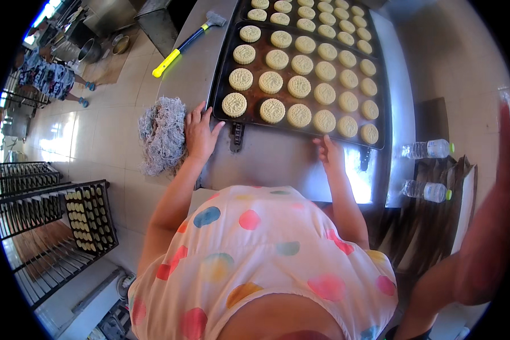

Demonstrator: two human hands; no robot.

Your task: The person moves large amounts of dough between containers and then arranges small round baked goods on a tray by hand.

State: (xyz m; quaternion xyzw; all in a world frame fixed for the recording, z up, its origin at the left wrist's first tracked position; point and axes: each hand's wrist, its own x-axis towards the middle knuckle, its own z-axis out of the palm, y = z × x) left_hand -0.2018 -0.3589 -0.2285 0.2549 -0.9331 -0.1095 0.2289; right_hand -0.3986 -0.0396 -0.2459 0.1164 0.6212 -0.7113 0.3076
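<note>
- The left hand (200, 136) is at the near left corner of the near tray (257, 93); its thumb is apart from the other fingers, maybe so that the corner sits between them.
- The right hand (331, 154) has its fingers bent at the near edge of this same tray, right of the middle. I cannot tell if they are clamped on the rim.
- With the hands well apart along one side, the tray can probably be kept straight and level.
- The tray lies flat on the metal table (277, 153). Its round pressed cookies (298, 115) are in rows with gaps, likely so that they do not stick together.
- The far tray (293, 22), also with cookies, lies just beyond, its rows following about the same direction.
- Just left of the left hand is a grey shaggy rag (161, 136), close enough for easy reach.
- Farther, a tool with a yellow and dark handle (178, 54) lies on the table's left side, away from the cookies.
- At the right, two bottles (436, 148) lie on their sides, apart from the trays.
</note>
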